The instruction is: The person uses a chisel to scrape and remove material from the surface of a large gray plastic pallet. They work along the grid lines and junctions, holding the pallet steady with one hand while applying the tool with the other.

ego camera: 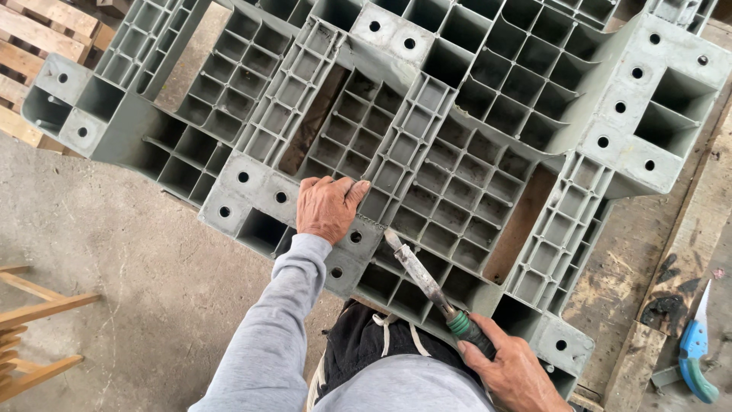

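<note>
While pressing flat on a corner block of the upturned grey plastic pallet (pixel 427 145), left hand (pixel 328 207) spread open, likely steadying it. Right hand (pixel 518 374) clenched round the green-collared handle of a soldering-type iron (pixel 423 278), tip touching a stitched seam just beside the left fingers. Pallet tilted against the lap, above concrete floor (pixel 99 252). Blue-handled knife (pixel 698 347) lying well apart on a scorched plank (pixel 663 305). No labels or signs visible.

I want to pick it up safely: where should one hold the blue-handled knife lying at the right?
Probably by the curved blue handle, coming from the near, lower end. The pointed pale blade of the knife aims up and away, so your fingers stay behind the sharp part.
</note>
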